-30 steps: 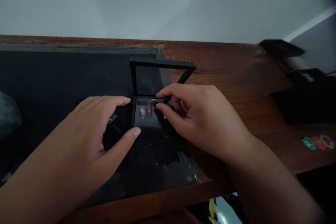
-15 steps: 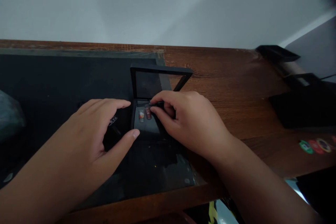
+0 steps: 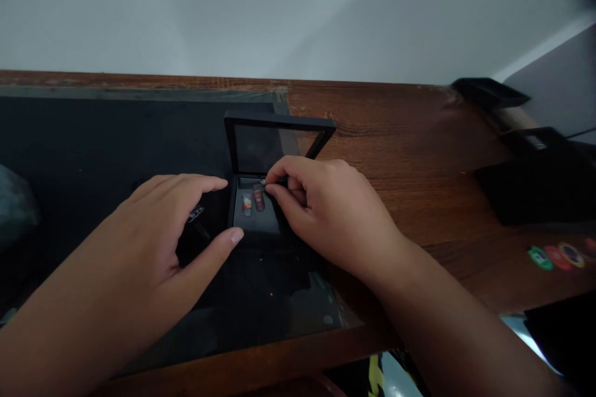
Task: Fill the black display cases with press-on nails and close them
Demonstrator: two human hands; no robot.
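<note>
A small black display box stands open on a dark glass-covered mat, its framed clear lid tilted up at the back. Inside lie two tiny items, one whitish with red, one red. My left hand braces the box's left edge with forefinger and thumb spread apart. My right hand reaches in from the right and pinches a small pale object between thumb and forefinger, just above the red item. What that object is I cannot make out.
The wooden table runs to a pale wall. Black boxes stand at the right edge, with three round stickers in front of them. A small dark piece lies under my left hand. A greyish bag sits far left.
My right hand has closed its pinch and moved left and down into the box, towards the red item. My left hand stays on the box's left edge.
</note>
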